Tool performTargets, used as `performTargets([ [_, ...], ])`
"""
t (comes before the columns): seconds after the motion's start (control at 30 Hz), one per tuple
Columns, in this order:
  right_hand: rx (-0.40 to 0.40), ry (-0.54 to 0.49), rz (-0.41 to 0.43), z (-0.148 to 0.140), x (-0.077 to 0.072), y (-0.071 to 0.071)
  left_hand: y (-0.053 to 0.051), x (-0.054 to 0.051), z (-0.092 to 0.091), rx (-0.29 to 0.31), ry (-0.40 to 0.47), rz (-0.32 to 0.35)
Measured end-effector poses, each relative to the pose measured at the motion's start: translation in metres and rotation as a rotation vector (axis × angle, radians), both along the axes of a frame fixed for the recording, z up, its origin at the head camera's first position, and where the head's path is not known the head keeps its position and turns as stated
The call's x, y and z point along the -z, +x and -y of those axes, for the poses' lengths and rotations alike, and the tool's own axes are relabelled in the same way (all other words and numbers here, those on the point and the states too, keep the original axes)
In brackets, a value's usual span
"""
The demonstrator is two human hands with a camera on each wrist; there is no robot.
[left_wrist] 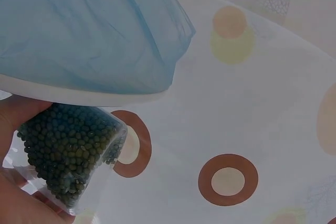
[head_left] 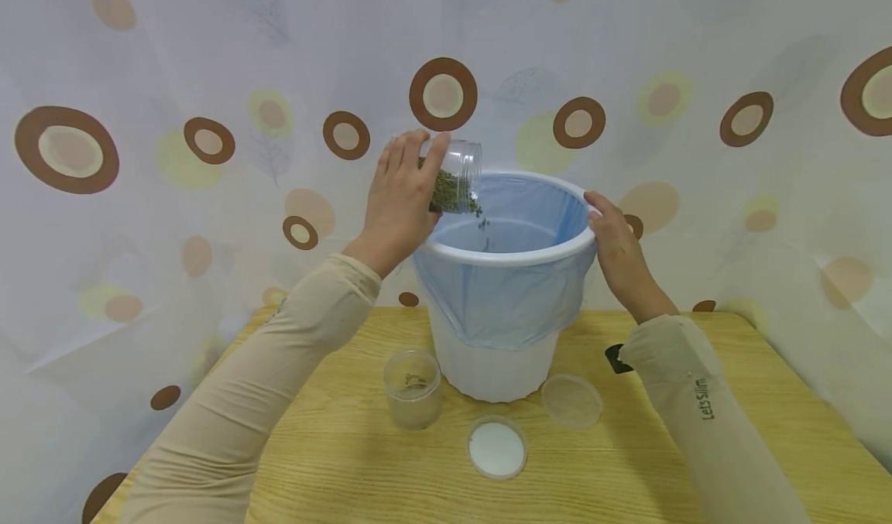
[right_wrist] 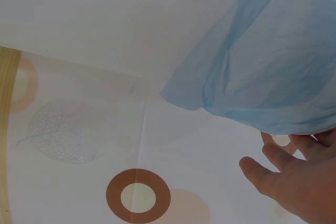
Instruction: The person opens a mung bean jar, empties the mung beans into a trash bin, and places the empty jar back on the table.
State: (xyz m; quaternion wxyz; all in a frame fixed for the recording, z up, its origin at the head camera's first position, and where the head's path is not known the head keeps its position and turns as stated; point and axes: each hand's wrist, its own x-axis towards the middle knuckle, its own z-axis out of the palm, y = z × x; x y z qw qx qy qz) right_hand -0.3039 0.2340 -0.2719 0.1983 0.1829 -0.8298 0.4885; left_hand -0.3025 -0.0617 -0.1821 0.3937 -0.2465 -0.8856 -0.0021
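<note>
My left hand (head_left: 404,191) grips a clear jar (head_left: 468,160) tipped on its side over the left rim of a white bin (head_left: 502,369). Green mung beans (head_left: 446,191) fill its lower side, and some fall from the mouth into the bin. In the left wrist view the mung beans (left_wrist: 65,145) show through the jar, with fingers and thumb around it. A blue bag (head_left: 502,299) lines the bin and folds over its rim. On the right, my right hand (head_left: 620,253) touches the rim; in the right wrist view its fingers are loosely extended and spread.
On the wooden table (head_left: 334,462), a second clear jar (head_left: 413,400) with a little brown matter inside stands left of the bin. A white-centred round lid (head_left: 497,448) and a clear lid (head_left: 571,400) lie in front. A patterned sheet (head_left: 209,59) hangs behind.
</note>
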Motion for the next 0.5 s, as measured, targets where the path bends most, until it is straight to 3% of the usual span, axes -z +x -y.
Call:
performTargets([
  [0.5,-0.017,-0.013,-0.026,-0.0001,0.0007,-0.0009,-0.0012,-0.0010,0.0004,-0.025,-0.020,0.010],
])
